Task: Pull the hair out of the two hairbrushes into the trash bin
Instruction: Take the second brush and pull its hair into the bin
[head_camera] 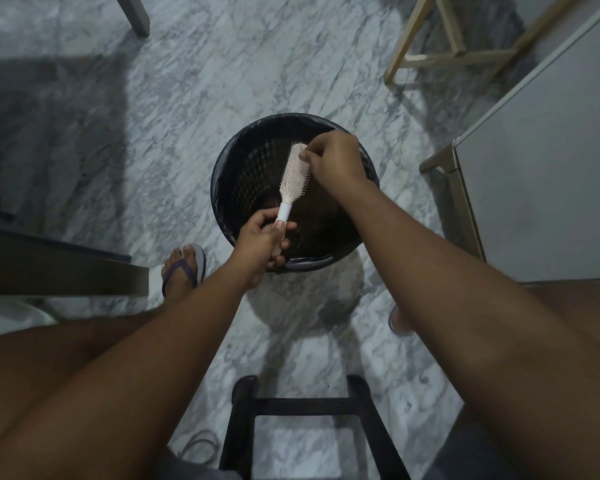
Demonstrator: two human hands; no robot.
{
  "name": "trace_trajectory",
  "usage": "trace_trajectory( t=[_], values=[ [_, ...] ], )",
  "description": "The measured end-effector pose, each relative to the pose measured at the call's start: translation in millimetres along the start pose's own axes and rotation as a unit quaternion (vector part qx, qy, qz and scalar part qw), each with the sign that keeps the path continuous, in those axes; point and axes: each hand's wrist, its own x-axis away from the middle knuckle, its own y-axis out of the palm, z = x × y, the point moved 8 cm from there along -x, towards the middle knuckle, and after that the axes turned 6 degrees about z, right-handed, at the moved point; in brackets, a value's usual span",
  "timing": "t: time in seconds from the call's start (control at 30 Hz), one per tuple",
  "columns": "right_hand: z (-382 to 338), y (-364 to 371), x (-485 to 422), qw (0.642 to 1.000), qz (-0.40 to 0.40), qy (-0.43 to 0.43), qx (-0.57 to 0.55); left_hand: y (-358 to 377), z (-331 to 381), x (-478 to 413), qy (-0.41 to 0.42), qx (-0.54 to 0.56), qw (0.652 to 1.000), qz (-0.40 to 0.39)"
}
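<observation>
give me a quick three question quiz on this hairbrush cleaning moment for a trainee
1. True or false: the left hand grips the handle of the pale pink paddle hairbrush.
2. Where is the hairbrush held?
A. flat on the marble floor
B. over the round black mesh trash bin with a dark liner
C. on the black stool
3. Fill in: the right hand pinches at the ____ end of the hairbrush's head.

Key:
1. true
2. B
3. far (tip) end, away from the handle

A home: marble floor [187, 98], lined trash bin [243, 174], flip-flop [184, 268].
</observation>
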Motion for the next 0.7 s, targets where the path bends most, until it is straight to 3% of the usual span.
trace_trajectory(
  t=[0.1,0.2,0.3,0.37,0.43,0.5,0.53,0.6,0.7],
  values=[
    [-16.9,-18.9,4.3,0.995,0.065,-0.048,-0.065,-0.9,-2.9,-0.3,-0.030,0.061,0.998,0.013],
    [-25.0,-48.1,10.2,0.970,0.181,-0.099,-0.131,-5.0,-3.7,-3.9,-0.040,0.098,0.994,0.025],
    [-12.1,-57.2,18.8,0.957,0.236,-0.089,-0.143,-7.0,-1.8,-6.1,-0.038,0.103,0.994,0.023],
    [3.7,-44.1,21.1,0.974,0.186,-0.040,-0.121,-6.7,0.4,-6.2,-0.036,0.103,0.994,0.020],
    [25.8,-14.3,22.0,0.997,0.027,0.045,-0.054,-5.9,2.4,-6.7,-0.032,0.103,0.994,0.018],
    [45.2,13.5,34.1,0.975,-0.165,0.110,0.096,-5.0,3.5,-7.0,-0.030,0.101,0.994,0.014],
    [51.9,19.0,40.7,0.954,-0.223,0.130,0.154,-4.8,3.8,-7.0,-0.029,0.098,0.995,0.013],
    [51.1,18.3,41.9,0.949,-0.229,0.128,0.176,-3.6,4.0,-6.3,-0.029,0.093,0.995,0.010],
    [27.4,5.3,31.0,0.992,-0.097,0.073,0.030,-0.1,5.8,-3.6,-0.029,0.089,0.996,0.008]
  ],
)
